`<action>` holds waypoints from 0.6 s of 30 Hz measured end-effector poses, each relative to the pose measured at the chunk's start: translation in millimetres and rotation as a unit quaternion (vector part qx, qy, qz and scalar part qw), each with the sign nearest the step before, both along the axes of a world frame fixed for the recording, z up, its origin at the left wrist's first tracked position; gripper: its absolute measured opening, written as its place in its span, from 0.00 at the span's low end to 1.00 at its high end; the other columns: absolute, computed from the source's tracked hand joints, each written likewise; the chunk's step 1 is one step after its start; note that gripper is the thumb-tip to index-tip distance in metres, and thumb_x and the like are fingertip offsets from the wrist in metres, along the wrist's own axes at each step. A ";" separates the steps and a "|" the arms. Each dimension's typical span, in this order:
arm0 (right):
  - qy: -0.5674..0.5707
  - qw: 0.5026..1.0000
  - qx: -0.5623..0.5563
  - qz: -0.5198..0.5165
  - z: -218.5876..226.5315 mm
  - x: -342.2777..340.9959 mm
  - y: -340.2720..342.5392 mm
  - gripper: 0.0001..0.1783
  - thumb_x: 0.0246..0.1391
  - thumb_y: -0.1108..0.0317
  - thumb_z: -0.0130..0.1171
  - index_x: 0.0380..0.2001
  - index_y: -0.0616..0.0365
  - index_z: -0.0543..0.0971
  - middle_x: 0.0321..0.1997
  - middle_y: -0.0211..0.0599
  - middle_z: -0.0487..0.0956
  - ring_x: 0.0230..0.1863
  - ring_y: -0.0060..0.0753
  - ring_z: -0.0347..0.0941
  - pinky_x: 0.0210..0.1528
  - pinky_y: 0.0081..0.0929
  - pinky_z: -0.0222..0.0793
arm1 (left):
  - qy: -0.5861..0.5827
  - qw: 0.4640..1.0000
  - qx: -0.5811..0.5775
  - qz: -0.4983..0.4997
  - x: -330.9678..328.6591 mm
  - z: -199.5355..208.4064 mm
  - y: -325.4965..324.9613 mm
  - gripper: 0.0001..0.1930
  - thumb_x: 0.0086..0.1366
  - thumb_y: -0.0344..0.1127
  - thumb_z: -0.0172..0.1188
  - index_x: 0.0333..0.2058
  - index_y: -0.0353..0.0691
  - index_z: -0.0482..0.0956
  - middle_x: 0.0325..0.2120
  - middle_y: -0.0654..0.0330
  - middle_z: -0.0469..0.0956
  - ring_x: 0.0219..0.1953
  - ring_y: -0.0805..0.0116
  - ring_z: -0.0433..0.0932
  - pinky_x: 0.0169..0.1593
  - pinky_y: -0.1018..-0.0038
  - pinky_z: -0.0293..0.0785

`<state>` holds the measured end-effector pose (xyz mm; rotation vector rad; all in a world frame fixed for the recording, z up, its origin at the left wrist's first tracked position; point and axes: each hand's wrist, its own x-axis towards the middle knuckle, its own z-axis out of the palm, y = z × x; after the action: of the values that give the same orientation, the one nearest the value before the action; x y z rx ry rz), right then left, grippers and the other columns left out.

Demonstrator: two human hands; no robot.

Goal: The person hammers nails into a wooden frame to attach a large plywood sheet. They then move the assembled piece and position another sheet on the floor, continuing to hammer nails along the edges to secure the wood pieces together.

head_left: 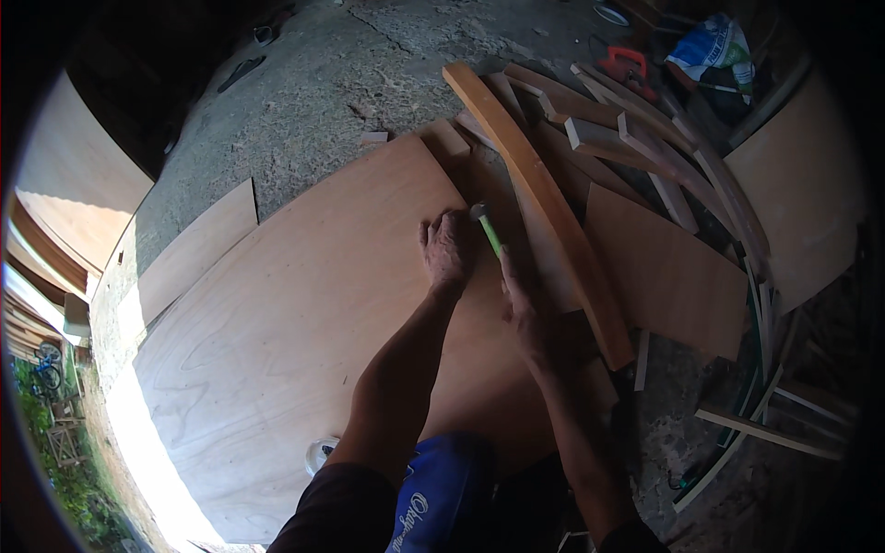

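Observation:
A large sheet of plywood (pixel 304 295) lies in front of me, its grain pale and its surface smooth. My left hand (pixel 444 251) rests on it near the right edge, with the fingers bent and drawn together at the tips. Whatever they may pinch is too small or hidden to make out. Just to the right, my right hand (pixel 519 300) is closed around the green handle of a hammer (pixel 490 232). The hammer's metal head is close beside my left fingers, above the board's edge.
A long thick wooden beam (pixel 544 198) lies to the right, with several planks and a smaller plywood panel (pixel 664 267) beyond it. A red tool case (pixel 627 69) and a blue-white sack (pixel 714 55) are at the far right. A clear round container (pixel 320 453) sits near my left elbow.

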<state>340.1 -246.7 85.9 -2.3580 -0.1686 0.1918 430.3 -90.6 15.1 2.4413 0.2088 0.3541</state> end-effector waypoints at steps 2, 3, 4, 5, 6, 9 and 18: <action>0.027 0.999 -0.034 -0.003 -6.8 -4.4 -2.1 0.37 0.55 0.77 0.53 0.69 0.49 0.61 0.48 0.51 0.78 0.43 0.50 0.77 0.47 0.43 0.72 | 0.001 1.000 -0.007 -0.016 -2.2 -4.6 0.0 0.15 0.64 0.42 0.55 0.49 0.52 0.75 0.50 0.64 0.75 0.62 0.61 0.67 0.71 0.57 0.43; -0.070 0.992 -0.102 0.017 -11.8 -1.5 -0.3 0.38 0.54 0.78 0.53 0.69 0.49 0.62 0.50 0.52 0.77 0.47 0.52 0.76 0.51 0.44 0.71 | -0.007 1.000 -0.003 -0.020 4.1 -6.0 2.2 0.15 0.64 0.43 0.55 0.49 0.52 0.75 0.50 0.64 0.75 0.62 0.61 0.67 0.71 0.56 0.44; -0.123 0.979 -0.159 0.034 -17.6 -1.6 2.1 0.38 0.54 0.79 0.54 0.69 0.49 0.62 0.53 0.52 0.76 0.51 0.52 0.75 0.55 0.44 0.69 | -0.014 0.998 -0.026 -0.062 4.0 -8.6 7.1 0.15 0.65 0.43 0.56 0.49 0.51 0.75 0.49 0.64 0.76 0.60 0.62 0.68 0.70 0.59 0.47; -0.189 0.972 -0.137 0.023 -23.0 1.2 5.8 0.39 0.53 0.79 0.54 0.69 0.49 0.62 0.55 0.53 0.75 0.54 0.53 0.73 0.58 0.45 0.67 | -0.027 0.994 -0.037 -0.098 9.8 -8.2 17.4 0.15 0.65 0.42 0.56 0.49 0.51 0.75 0.49 0.64 0.76 0.58 0.63 0.70 0.69 0.61 0.50; -0.203 0.973 -0.106 0.021 -28.8 2.3 9.0 0.39 0.53 0.80 0.55 0.69 0.49 0.61 0.56 0.52 0.74 0.57 0.53 0.71 0.61 0.44 0.65 | -0.003 0.991 -0.051 -0.123 3.5 -9.5 30.8 0.15 0.66 0.42 0.57 0.50 0.50 0.75 0.48 0.64 0.76 0.56 0.64 0.72 0.67 0.63 0.53; -0.187 0.975 -0.118 -0.003 -45.6 -12.8 18.7 0.44 0.51 0.81 0.58 0.71 0.47 0.58 0.61 0.49 0.72 0.62 0.53 0.68 0.66 0.44 0.61 | -0.050 0.834 -0.515 -0.193 -18.9 -3.8 93.0 0.13 0.65 0.39 0.60 0.46 0.43 0.77 0.42 0.64 0.78 0.46 0.72 0.75 0.55 0.72 0.66; -0.084 0.992 -0.091 0.004 -66.7 -13.8 17.0 0.49 0.50 0.80 0.58 0.73 0.45 0.51 0.63 0.50 0.70 0.60 0.51 0.70 0.62 0.40 0.66 | 0.085 0.992 -0.016 -0.094 -206.6 49.4 213.6 0.03 0.57 0.29 0.62 0.29 0.36 0.80 0.28 0.60 0.81 0.28 0.72 0.81 0.30 0.74 0.76</action>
<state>326.3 -229.7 19.2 -2.5552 -0.2500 0.0116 223.8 123.0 64.5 2.4348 0.0558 0.0606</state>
